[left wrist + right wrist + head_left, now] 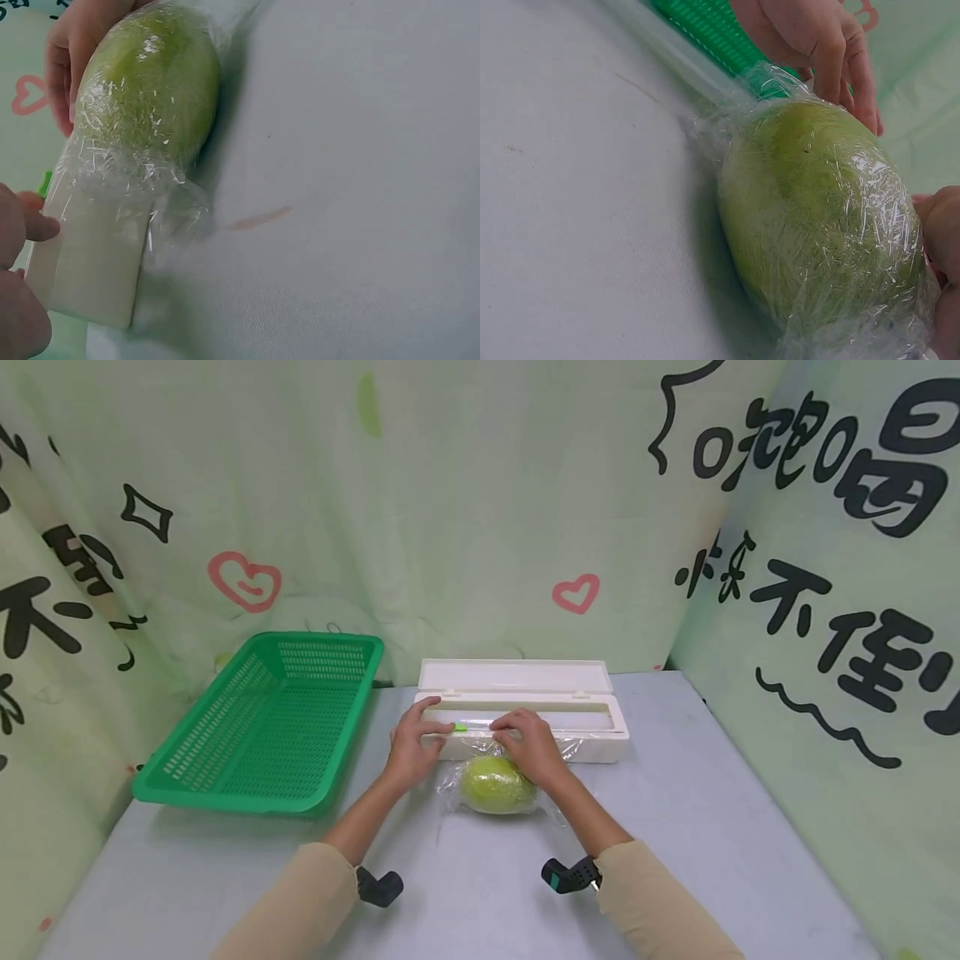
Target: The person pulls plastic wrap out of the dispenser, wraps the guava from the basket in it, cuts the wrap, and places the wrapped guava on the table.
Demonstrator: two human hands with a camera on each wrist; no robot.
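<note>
A yellow-green melon-like fruit [497,785], wrapped in clear plastic wrap [870,195], lies before a white wrap dispenser box [525,747] with its lid up. Film runs from the fruit to the box's front edge. A small bright green slider [460,727] sits on that edge. My left hand [414,745] is at the box's left part, its index fingertip beside the slider and the other fingers spread. Over the front edge, just behind the fruit, my right hand [531,745] has its fingertips and thumb close together at the film. Whether they pinch it is hidden.
A green plastic basket [330,797] stands on the left of the white table [480,893]. Printed cloth curtains [465,527] hang behind and at both sides. Each wrist wears a black camera [380,888].
</note>
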